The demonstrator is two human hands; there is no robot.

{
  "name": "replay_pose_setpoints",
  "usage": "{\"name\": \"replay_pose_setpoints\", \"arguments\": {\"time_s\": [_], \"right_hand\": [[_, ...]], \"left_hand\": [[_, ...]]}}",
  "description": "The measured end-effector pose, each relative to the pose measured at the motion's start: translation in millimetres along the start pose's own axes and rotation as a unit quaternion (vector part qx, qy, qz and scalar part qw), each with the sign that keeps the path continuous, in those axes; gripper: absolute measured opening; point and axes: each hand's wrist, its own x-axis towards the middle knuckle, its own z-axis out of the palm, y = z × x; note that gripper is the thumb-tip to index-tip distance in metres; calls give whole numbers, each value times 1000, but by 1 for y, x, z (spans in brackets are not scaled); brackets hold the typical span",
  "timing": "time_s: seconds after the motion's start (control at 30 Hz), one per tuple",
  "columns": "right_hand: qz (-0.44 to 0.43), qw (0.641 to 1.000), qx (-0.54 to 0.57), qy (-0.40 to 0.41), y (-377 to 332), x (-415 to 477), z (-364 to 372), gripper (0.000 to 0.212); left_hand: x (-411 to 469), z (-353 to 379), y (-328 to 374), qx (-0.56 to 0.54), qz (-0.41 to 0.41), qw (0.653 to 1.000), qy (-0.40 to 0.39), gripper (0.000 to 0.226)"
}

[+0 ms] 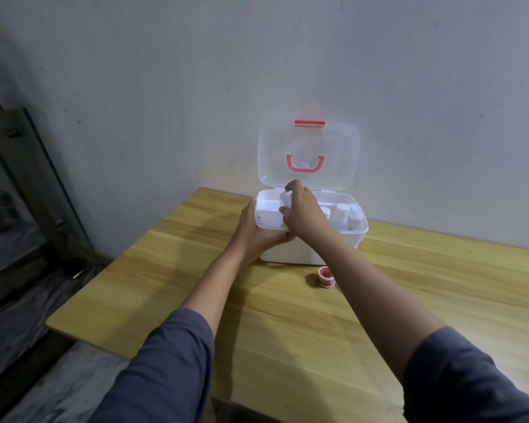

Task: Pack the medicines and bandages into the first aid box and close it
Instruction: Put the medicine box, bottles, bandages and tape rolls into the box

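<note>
A white first aid box (287, 254) stands on the wooden table near the wall. Its clear lid (308, 148), with a red handle and a red latch, is raised upright. My left hand (254, 230) grips the box's front left corner. My right hand (303, 213) is over the left part of the open box, with its fingers closed on a pale, translucent item that I cannot identify. White bottles (344, 215) stand inside at the right. A small roll of tape with a red core (325, 276) lies on the table in front of the box.
The wooden table (409, 300) runs right and toward me; its left edge drops to a dark floor. A grey wall rises just behind the box. A dark metal frame stands at the far left.
</note>
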Motion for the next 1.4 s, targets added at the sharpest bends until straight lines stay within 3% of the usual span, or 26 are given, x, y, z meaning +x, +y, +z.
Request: {"name": "replay_pose_setpoints", "arguments": {"time_s": [0.1,0.27,0.4,0.6,0.87,1.13,1.27,1.4], "right_hand": [[10,999,-29,37,-3,2,3,34],[30,999,-28,20,-5,1,1,36],[-18,999,-35,8,1,-11,-11,38],[-61,997,-51,-1,12,-31,-30,25],[-99,991,-88,15,11,-39,-23,22],[-80,991,-85,62,21,-31,-12,15],[-92,991,-54,86,19,-37,-14,19],[-78,982,56,164,25,-60,-27,16]], "left_hand": [[0,1,-1,-26,5,1000,-12,81],[0,1,0,-30,-20,999,-18,85],[1,-2,-5,-3,-25,999,-24,94],[0,-4,-5,1,-36,999,-30,105],[0,-3,-5,8,-27,999,-28,102],[2,-4,-8,14,-37,999,-25,96],[3,-4,-8,24,-31,999,-23,99],[1,-5,-9,25,-26,999,-26,103]]}}
